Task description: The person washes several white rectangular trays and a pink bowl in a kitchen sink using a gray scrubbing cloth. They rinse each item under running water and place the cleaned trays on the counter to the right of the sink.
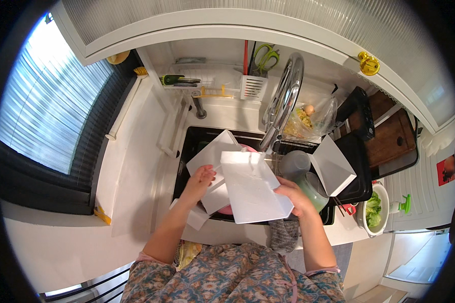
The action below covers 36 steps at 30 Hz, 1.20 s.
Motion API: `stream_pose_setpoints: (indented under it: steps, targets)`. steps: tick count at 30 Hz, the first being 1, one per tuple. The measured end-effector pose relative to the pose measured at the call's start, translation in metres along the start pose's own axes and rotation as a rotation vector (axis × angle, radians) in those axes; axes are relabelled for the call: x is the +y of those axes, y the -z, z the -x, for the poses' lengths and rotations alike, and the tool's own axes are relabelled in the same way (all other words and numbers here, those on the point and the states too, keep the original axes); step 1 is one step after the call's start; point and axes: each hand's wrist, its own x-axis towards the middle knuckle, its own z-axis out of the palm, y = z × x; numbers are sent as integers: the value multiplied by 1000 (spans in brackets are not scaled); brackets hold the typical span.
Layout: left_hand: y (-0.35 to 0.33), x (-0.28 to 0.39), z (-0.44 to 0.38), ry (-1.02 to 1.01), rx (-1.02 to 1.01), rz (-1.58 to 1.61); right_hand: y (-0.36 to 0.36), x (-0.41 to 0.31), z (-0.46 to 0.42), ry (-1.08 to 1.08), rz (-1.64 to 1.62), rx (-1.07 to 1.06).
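Observation:
My right hand [292,193] grips the right edge of a white L-shaped panel [250,193], apparently plastic, held tilted over the sink. Its upper end is under the chrome faucet [288,94], and its surface looks wet. My left hand [201,181] is to the left of that panel, fingers loosely bent with nothing visible in them. Below it, more white panels [212,155] lie in the black sink [180,170]. They partly cover a pink basin [225,209]. Another angled white piece [333,166] stands right of the sink, by translucent containers [295,164].
A clear bag of food scraps [307,117] sits behind the faucet. At the right are a wooden cutting board [392,140], a black tray [354,166] and a white colander [382,212] with lettuce. A grey cloth [284,235] hangs over the front edge. The cabinet door [250,32] overhangs above.

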Motion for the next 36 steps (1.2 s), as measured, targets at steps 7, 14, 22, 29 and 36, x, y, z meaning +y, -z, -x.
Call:
stream_pose_setpoints:
  steps: [7,14,22,29,36]
  targets:
    - [-48,-14,-25,424,-233,244,22,-32,30,6,216,143]
    - [-108,-25,-24,544,-375,416,50,-43,43,46,336,244]
    - [-144,-24,-12,512,-248,515,49,-12,16,315,349,373]
    - [-116,-13,-10,353,-388,952,33,66,-17,540,140,408]
    - [-88,7,-10,227,-291,458,58,85,-46,260,15,350]
